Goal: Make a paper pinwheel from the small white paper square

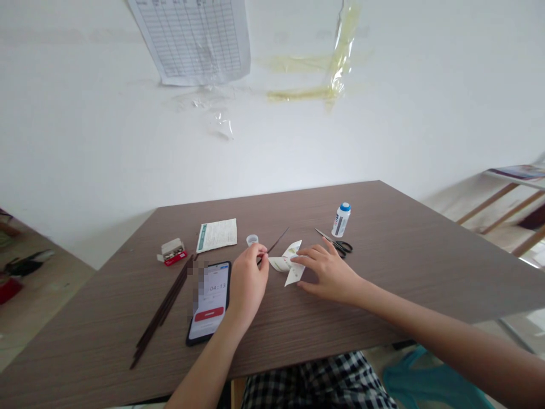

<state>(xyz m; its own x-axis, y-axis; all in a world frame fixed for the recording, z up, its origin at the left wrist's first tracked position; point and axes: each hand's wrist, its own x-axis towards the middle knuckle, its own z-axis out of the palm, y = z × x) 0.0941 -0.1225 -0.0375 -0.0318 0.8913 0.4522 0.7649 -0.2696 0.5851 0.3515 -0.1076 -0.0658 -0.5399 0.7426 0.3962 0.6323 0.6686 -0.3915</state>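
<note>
My left hand [249, 284] pinches a thin dark stick [276, 241] whose tip points up and to the right, with its lower end at the folded white paper pinwheel [286, 262]. The paper lies flat on the brown wood-grain table [298, 210]. My right hand [327, 274] rests on the table with its fingers spread, their tips on the paper's right side. Behind that hand lie black-handled scissors [338, 246]. A white glue bottle with a blue cap [341, 220] stands beyond them.
A phone showing a timer [208, 304] lies left of my left hand, beside a bundle of dark sticks [162, 309]. Farther back are a small cup [252, 240], a printed sheet [217, 235] and a small box [172, 251]. A table edge runs along the front.
</note>
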